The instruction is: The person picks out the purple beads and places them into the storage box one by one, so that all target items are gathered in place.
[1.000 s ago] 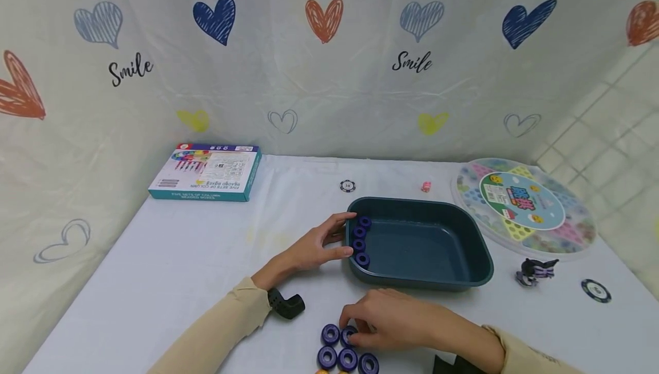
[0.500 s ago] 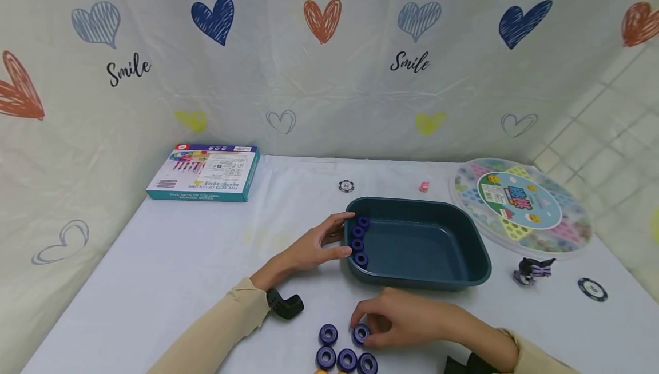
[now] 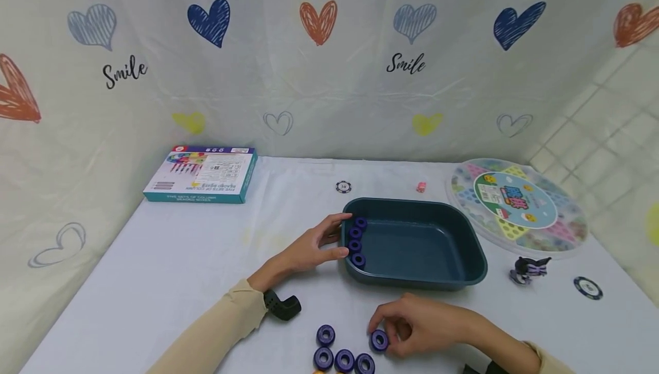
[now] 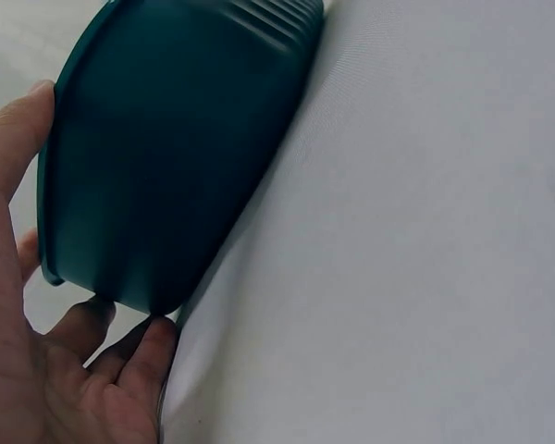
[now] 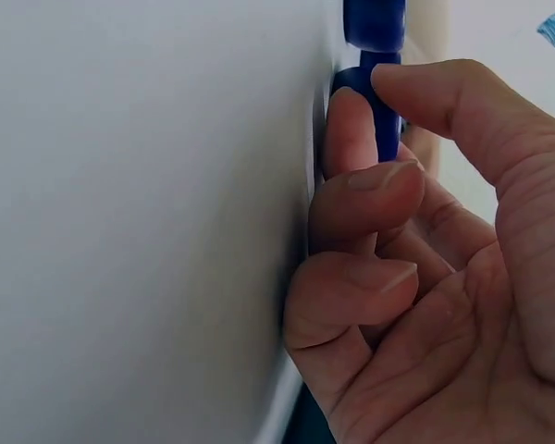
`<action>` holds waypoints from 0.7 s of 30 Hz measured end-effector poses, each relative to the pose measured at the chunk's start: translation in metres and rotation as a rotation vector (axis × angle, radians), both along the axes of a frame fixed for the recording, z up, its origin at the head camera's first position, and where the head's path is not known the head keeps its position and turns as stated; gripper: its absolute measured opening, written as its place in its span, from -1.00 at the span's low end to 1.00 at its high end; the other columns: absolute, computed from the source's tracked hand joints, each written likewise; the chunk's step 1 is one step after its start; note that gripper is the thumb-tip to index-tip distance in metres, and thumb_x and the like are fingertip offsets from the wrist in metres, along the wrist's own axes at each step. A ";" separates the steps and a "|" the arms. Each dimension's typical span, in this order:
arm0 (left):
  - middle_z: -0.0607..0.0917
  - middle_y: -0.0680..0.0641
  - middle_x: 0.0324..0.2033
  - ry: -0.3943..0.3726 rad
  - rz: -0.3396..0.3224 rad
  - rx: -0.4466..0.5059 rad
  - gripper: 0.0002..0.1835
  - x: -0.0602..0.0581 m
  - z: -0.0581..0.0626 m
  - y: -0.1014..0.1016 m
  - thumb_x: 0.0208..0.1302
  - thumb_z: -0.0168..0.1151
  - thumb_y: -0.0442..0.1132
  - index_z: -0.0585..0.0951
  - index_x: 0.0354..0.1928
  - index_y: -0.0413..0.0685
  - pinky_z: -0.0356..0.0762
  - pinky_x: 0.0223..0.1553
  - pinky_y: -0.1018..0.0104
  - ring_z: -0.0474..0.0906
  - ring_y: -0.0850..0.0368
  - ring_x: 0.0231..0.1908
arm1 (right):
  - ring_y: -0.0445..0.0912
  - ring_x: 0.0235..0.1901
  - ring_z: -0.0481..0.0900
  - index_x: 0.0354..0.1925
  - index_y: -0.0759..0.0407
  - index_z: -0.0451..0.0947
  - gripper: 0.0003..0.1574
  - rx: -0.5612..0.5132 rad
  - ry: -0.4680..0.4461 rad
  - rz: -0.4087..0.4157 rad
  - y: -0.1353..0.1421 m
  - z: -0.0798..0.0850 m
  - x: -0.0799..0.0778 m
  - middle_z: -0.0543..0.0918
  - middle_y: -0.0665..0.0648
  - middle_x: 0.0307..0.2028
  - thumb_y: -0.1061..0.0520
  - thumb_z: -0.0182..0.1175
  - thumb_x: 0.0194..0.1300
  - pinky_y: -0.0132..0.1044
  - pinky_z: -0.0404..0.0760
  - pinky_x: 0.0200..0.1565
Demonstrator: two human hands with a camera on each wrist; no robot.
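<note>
A dark teal plastic basin [image 3: 417, 279] stands on the white-covered table. My left hand [image 3: 315, 247] rests against its left end, thumb and fingers spread along the outer wall; in the left wrist view the fingertips touch the wall [image 4: 157, 166] below the rim. Inside, several purple ring beads [image 3: 355, 246] form a row along the left wall. In front of the basin, my right hand [image 3: 427, 325] pinches one purple ring bead [image 3: 379, 341] between thumb and fingers, low over the cloth. To its left lie several more purple ring beads [image 3: 324, 358], with bits of orange ones at the frame's bottom edge.
A flat game box [image 3: 203, 175] lies at the back left. A round Chinese checkers board [image 3: 517, 205] sits behind the basin's right side. A small black-and-purple figurine [image 3: 529, 270], two poker chips [image 3: 588, 287] and a tiny pink figure [image 3: 421, 187] lie around the basin.
My right hand has taken a purple ring bead from the group and moved it to the right, apart from the others. The left hand stays at the basin.
</note>
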State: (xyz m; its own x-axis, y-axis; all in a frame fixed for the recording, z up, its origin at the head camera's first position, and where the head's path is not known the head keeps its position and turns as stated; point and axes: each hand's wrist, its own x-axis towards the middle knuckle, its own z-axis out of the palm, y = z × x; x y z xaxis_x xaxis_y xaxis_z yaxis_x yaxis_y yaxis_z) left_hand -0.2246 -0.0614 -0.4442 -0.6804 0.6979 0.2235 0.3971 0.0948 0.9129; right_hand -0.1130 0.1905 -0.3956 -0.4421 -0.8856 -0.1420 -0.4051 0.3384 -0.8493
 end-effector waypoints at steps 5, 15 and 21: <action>0.16 0.03 0.31 -0.005 0.003 -0.003 -0.24 0.000 0.000 0.000 0.15 0.16 0.12 0.07 0.35 0.25 0.21 0.19 0.15 0.22 0.12 0.21 | -0.44 -0.62 0.33 -0.11 -0.04 0.49 -0.71 -0.008 -0.029 -0.024 0.005 -0.002 0.000 0.51 -0.19 -0.52 0.10 0.23 0.15 -0.54 0.38 -0.63; 0.16 0.08 0.31 -0.017 0.007 -0.006 -0.24 0.000 0.000 -0.001 0.15 0.17 0.11 0.08 0.35 0.27 0.21 0.20 0.19 0.21 0.14 0.22 | -0.43 -0.62 0.37 -0.11 -0.03 0.47 -0.71 -0.022 -0.004 -0.064 0.007 0.021 0.002 0.53 -0.20 -0.52 0.06 0.23 0.16 -0.50 0.45 -0.60; 0.17 0.03 0.31 -0.014 0.002 -0.001 -0.25 0.000 0.000 -0.001 0.16 0.16 0.10 0.08 0.35 0.24 0.20 0.20 0.18 0.20 0.13 0.22 | -0.41 -0.63 0.36 -0.10 0.00 0.47 -0.71 -0.060 0.076 -0.090 0.012 0.042 -0.005 0.55 -0.16 -0.52 0.08 0.22 0.17 -0.49 0.43 -0.63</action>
